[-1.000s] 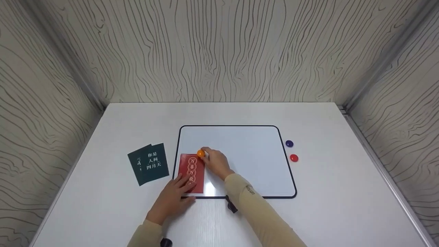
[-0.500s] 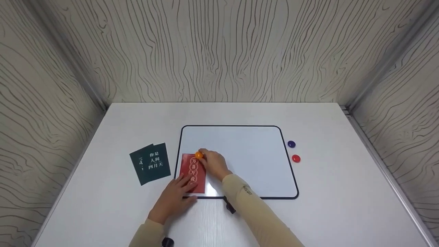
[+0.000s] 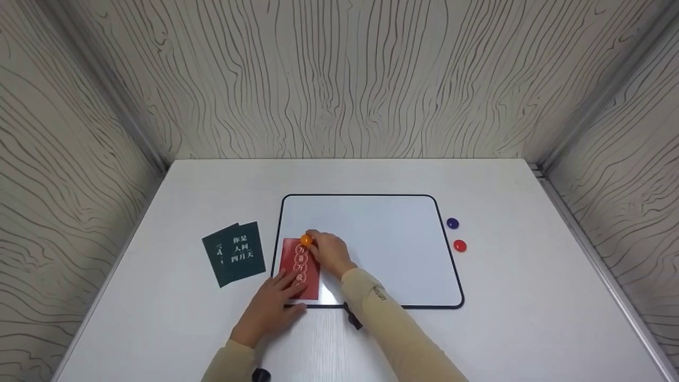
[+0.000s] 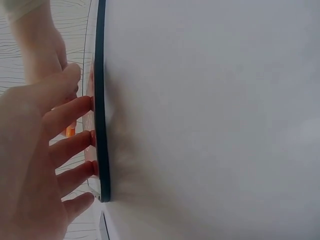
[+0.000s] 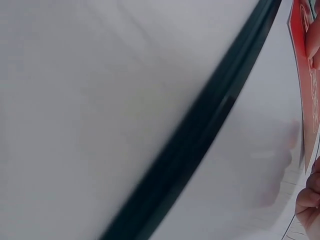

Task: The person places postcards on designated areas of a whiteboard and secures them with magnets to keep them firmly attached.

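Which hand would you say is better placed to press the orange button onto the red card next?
Probably the right hand: it holds the orange button at the top edge of the red card, while the left hand rests on the card's lower part.

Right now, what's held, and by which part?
The right hand pinches the round orange button by its edge; the left hand touches the red rectangular card.

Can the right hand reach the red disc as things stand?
Likely yes, after letting go: the right hand pinches the orange disc at the top of the red card. Nothing visible blocks the way across the whiteboard to the red disc.
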A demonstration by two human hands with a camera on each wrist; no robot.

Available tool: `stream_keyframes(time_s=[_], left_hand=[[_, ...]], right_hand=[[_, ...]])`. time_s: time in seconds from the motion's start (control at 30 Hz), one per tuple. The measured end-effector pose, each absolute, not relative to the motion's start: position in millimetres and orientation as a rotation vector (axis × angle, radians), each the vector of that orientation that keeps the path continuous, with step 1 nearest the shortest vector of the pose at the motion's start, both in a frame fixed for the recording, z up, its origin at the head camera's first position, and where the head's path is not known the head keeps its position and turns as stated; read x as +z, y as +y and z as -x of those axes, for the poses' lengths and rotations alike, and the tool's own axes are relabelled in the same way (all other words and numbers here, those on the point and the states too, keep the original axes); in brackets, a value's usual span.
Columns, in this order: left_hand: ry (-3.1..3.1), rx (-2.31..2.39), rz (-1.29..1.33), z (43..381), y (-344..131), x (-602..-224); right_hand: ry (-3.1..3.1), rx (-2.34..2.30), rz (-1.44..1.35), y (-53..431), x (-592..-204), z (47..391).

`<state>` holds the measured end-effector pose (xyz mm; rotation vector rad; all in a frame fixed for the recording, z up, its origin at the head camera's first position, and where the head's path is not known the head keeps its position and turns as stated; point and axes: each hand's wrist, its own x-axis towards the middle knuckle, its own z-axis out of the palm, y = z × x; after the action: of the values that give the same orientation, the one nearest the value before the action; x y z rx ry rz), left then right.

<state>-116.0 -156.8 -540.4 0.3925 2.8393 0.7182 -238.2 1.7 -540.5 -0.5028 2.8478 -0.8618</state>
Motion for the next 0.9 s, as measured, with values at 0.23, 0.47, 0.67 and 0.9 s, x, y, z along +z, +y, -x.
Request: stream_keyframes(time_s=[0.23,0.47,0.67,0.9], left_hand=[[2.848,0.733,-0.398,116.0,-156.6,-542.9],[2.843,0.736,-0.387,117.2,-156.4,-545.1],[2.840,0.740,-0.377,116.9,-156.6,-544.3],[2.847,0.737,-0.387,116.2,-157.0,-543.8]], right_hand=[[2.843,-0.857,0.487,-0.3,-542.3,236.7],[2.854,-0.855,0.499,-0.2,-544.8,236.9],[2.875,-0.844,0.532,-0.4,-546.1,237.2],[2.882,-0.832,0.541,-2.2,-547.4,237.1]])
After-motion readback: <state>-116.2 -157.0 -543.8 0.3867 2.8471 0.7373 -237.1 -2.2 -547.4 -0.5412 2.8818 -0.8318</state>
